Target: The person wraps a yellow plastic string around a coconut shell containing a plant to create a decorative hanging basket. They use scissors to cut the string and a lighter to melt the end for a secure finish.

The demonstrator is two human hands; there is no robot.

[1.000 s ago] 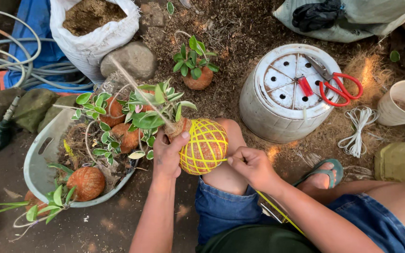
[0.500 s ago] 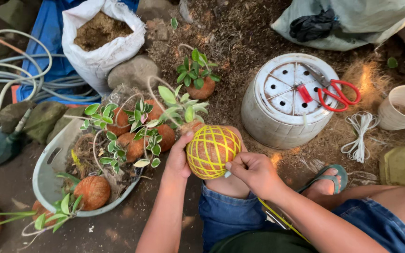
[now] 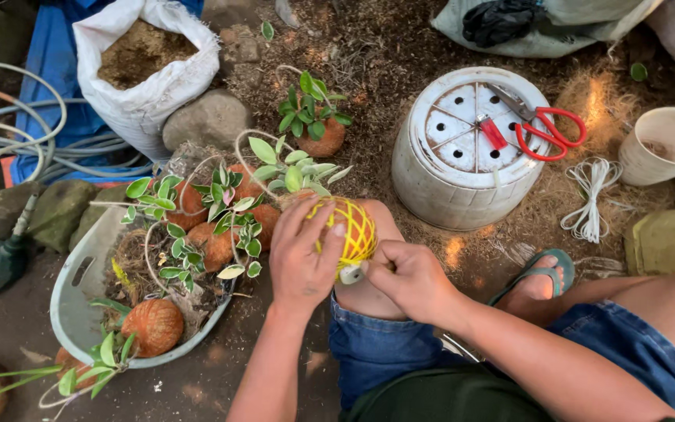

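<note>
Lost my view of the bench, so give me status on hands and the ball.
Left hand cupped over yellow-wrapped ball on the knee. Right hand pinching a small white piece at its base. Plant leaves crowd the top.

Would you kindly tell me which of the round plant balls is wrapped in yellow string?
The ball on the person's knee, cupped by the left hand; the others are bare orange-brown.

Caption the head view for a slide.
Left hand cups a yellow-strung plant ball on the knee; right hand pinches its string.
</note>
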